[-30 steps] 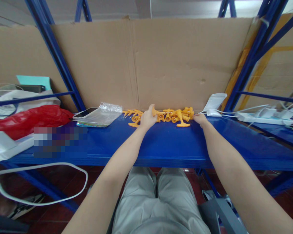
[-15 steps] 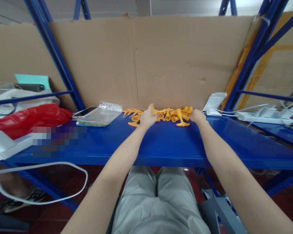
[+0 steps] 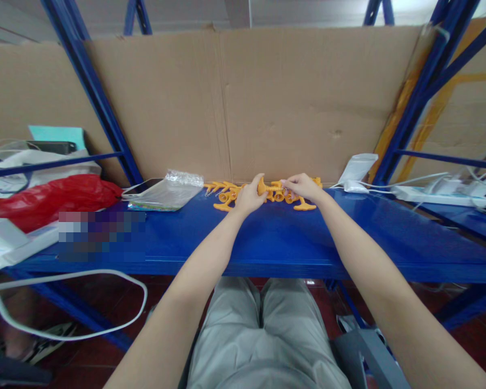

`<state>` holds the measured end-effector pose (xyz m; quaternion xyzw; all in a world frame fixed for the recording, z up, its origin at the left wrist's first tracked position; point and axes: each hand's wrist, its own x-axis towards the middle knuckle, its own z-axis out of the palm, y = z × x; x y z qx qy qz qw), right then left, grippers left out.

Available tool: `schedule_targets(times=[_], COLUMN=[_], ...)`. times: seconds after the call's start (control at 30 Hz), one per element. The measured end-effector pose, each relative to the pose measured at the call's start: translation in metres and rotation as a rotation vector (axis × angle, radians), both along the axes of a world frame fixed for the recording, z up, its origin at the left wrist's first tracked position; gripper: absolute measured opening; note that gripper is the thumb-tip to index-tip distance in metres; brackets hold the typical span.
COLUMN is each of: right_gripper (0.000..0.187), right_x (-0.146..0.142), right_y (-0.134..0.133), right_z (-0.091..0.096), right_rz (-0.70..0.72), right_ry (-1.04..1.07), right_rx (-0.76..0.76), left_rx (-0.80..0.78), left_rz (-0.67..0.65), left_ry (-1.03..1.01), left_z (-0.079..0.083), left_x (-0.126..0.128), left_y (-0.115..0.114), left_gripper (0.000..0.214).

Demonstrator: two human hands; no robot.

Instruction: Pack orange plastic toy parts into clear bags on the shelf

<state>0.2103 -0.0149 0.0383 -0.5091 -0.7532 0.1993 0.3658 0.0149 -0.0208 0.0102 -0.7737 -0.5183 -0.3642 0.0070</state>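
Note:
My left hand [image 3: 251,198] is closed around the yellow handle of a corkscrew [image 3: 261,186], whose shaft points right. Close to its far end, my right hand [image 3: 302,186] has its fingers pinched together; whatever lies between them is too small and hidden to name. Under and around both hands lies a row of yellow corkscrew parts. Several corkscrews with bare metal spirals [image 3: 216,187] lie at the left end. Hollow yellow bell-shaped pieces [image 3: 289,198] sit in the middle, and a yellow T-shaped handle [image 3: 305,205] lies in front at the right.
The blue shelf [image 3: 283,237] is backed by a tall cardboard sheet [image 3: 291,102]. Left of the row lie a clear plastic bag [image 3: 168,193] and a red bag [image 3: 56,197]. A white packet [image 3: 358,170] and a power strip [image 3: 441,195] with cables lie to the right.
My right hand has moved left from the right end of the row to beside the corkscrew in my left hand. My left hand has shifted slightly right, still holding the corkscrew.

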Motion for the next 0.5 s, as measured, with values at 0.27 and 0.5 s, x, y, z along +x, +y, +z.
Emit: schedule_targets(times=[0.27,0.5], right_gripper=[0.034,0.024], right_x=[0.002,-0.002], right_y=[-0.006,-0.005], right_z=[-0.004,-0.008], right_rz=[0.287,0.384], right_ry=[-0.037,0.142], right_rx=[-0.348,-0.492], left_rx=[0.029,0.041], left_rz=[-0.071,-0.079], left_ry=[0.008,-0.027], left_z=[-0.004,-0.006], left_x=[-0.002,0.0], left_y=[0.009,0.013], left_gripper=[0.056,0.053])
